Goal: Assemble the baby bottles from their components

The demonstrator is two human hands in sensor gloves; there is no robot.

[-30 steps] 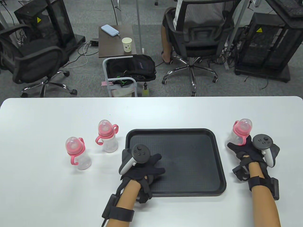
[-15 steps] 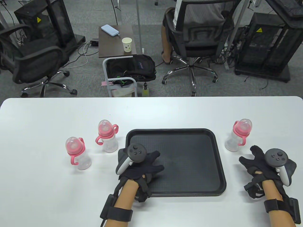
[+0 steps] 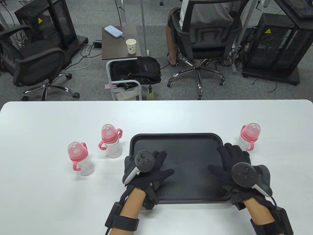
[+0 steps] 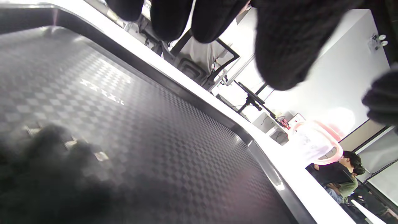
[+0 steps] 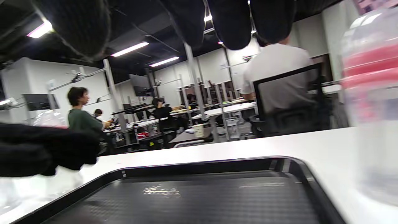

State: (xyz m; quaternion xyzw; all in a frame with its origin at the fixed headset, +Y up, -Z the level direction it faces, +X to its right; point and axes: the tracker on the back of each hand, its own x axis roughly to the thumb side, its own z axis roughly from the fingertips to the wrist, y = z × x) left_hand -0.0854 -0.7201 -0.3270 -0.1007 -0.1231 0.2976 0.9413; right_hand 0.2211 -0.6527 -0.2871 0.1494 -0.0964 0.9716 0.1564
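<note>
Three assembled baby bottles with pink collars and handles and clear caps stand upright on the white table: one at the left (image 3: 79, 159), one beside the tray's left edge (image 3: 111, 140), one right of the tray (image 3: 248, 137). The black tray (image 3: 181, 151) lies empty in the middle. My left hand (image 3: 151, 169) rests open, fingers spread, over the tray's left edge. My right hand (image 3: 229, 159) rests open over the tray's right edge, just below the right bottle. That bottle shows blurred in the right wrist view (image 5: 370, 102) and in the left wrist view (image 4: 314, 143).
The white table (image 3: 49, 117) reaches the far edge near the top of the tray area. Beyond it stand office chairs (image 3: 203, 36), a small side table with a paper cup (image 3: 131, 46), and a cart with a backpack (image 3: 137, 71).
My right hand let go of the right bottle, drew back toward me, then moved left and now rests on the tray's right edge. My left hand stayed on the tray's left edge.
</note>
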